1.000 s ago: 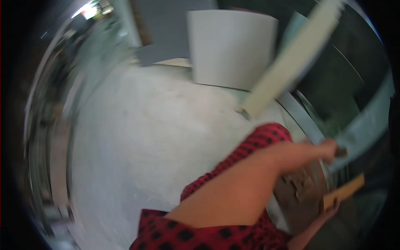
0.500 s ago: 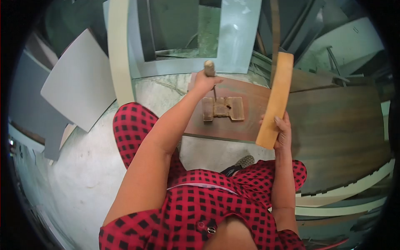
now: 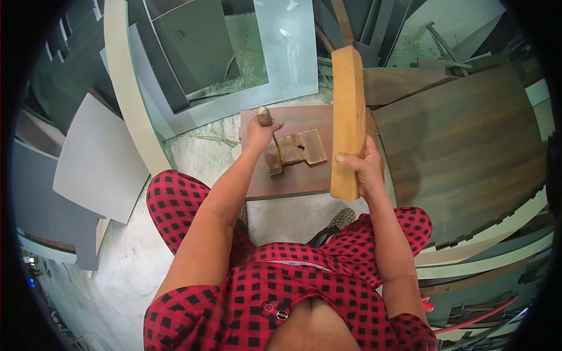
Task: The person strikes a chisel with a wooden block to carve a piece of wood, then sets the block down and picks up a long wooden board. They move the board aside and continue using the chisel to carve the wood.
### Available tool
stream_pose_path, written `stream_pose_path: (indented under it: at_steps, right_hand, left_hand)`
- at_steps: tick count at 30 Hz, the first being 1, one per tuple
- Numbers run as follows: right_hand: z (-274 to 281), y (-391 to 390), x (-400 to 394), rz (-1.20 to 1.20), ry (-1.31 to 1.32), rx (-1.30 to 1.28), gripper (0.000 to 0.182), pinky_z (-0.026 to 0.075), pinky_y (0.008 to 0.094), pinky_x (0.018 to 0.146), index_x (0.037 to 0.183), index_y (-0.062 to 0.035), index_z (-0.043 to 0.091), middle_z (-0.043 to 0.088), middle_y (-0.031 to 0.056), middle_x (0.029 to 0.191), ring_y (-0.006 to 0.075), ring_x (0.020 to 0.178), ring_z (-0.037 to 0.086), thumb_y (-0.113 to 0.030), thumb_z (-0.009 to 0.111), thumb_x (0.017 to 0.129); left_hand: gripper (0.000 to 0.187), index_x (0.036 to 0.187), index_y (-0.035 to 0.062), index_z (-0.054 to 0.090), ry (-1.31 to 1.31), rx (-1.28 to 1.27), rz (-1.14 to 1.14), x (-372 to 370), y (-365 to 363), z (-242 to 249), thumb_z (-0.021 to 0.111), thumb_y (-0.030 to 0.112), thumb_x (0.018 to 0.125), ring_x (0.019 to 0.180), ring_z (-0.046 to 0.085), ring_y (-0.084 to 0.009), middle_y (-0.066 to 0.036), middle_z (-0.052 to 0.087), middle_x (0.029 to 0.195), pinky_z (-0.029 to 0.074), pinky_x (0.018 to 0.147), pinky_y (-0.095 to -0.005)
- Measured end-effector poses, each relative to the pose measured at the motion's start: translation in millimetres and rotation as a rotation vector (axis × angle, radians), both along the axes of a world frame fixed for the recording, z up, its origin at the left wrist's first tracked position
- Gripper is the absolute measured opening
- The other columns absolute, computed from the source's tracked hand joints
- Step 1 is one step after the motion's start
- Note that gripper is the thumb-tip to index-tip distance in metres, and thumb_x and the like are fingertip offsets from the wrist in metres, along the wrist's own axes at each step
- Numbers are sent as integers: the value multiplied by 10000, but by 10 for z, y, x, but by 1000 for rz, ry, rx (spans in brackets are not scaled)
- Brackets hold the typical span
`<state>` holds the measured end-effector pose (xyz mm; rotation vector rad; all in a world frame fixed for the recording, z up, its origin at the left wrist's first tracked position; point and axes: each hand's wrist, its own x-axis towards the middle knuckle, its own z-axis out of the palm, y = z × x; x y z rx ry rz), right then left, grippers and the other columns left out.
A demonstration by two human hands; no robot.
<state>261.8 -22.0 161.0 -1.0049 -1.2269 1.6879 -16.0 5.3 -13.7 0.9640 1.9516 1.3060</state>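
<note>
My left hand (image 3: 258, 136) is wrapped around a chisel (image 3: 264, 116), whose wooden handle top shows above the fist. Its thin blade points down to the left part of a notched wooden piece (image 3: 314, 147), where chips and a dark hole show near the middle. That piece lies on a reddish-brown board (image 3: 293, 188) on the floor between my legs. In my right hand (image 3: 367, 169) is a thick, long wooden block (image 3: 346, 105), gripped near its lower end and held up to the right of the notched piece, apart from the chisel.
A large wood-grain panel (image 3: 462, 158) lies at the right. Behind the board leans a pale blue frame (image 3: 293, 64). A cream curved strip (image 3: 120, 70) and a light grey panel (image 3: 99, 158) stand on the left. Stacked strips (image 3: 486, 263) fill the lower right.
The notched piece now sits turned on the board, and the chisel is at its left part rather than above its middle. The wooden block is more upright and closer to the chisel. The view has shifted.
</note>
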Motion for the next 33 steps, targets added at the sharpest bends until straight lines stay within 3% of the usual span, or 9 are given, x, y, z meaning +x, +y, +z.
stream_pose_path:
  at_steps: [16,22,24,25,27,28,30,31,33]
  right_hand:
    - [-33,5,-75,68,-175,72,569,469,300,794,1132,-35,462,574,50,1003,147,903,569,-28,718,624]
    - [33,-82,-130,-24,-357,487,600,469,309,786,1130,-53,473,584,57,986,164,905,571,-53,734,590]
    - [-50,-66,-145,78,-527,481,658,484,381,784,1189,-63,453,630,170,925,326,876,627,-140,725,595]
    - [-95,-23,-160,73,-526,482,658,484,381,784,1189,-63,453,630,170,925,326,876,627,-140,725,595]
    - [-138,71,-189,384,-1141,350,693,480,399,792,1225,-85,442,630,210,916,367,923,613,-200,718,600]
    - [-122,57,-187,378,-1140,353,693,480,399,792,1225,-85,442,630,210,916,367,923,613,-200,718,600]
    - [-71,11,-207,315,-1073,294,580,468,336,809,1152,-82,477,619,111,991,236,927,606,-122,718,626]
    - [-66,-7,-209,321,-1077,299,580,468,336,809,1152,-82,477,619,111,991,236,927,606,-122,718,626]
    - [-67,-64,-222,125,-635,458,615,479,430,773,1174,-82,463,635,215,923,388,907,606,-207,693,618]
  left_hand:
    - [388,775,2,583,126,-22,47,233,-2,189,824,262,617,704,615,-259,-136,640,761,472,658,-388]
    - [378,790,3,587,187,-46,-14,283,-10,219,818,247,617,731,617,-306,-157,648,795,477,678,-394]
    - [373,832,6,598,212,-57,-24,261,34,144,809,233,624,773,628,-305,-164,654,839,482,703,-395]
    - [373,832,6,598,214,-56,-28,266,34,158,809,233,624,773,628,-305,-164,654,839,482,703,-395]
    - [380,874,6,601,99,14,-62,291,27,203,802,202,617,813,629,-310,-171,652,883,482,727,-398]
    - [380,874,6,601,102,18,-65,290,32,172,802,202,617,813,629,-310,-171,652,883,482,727,-398]
    - [372,888,6,607,138,52,-50,269,50,88,794,163,607,833,629,-308,-170,650,904,479,735,-397]
    - [372,888,6,607,133,54,-42,258,65,62,794,163,607,833,629,-308,-170,650,904,479,735,-397]
    - [366,889,2,610,139,6,-18,233,63,12,788,141,600,859,632,-309,-176,650,911,479,737,-393]
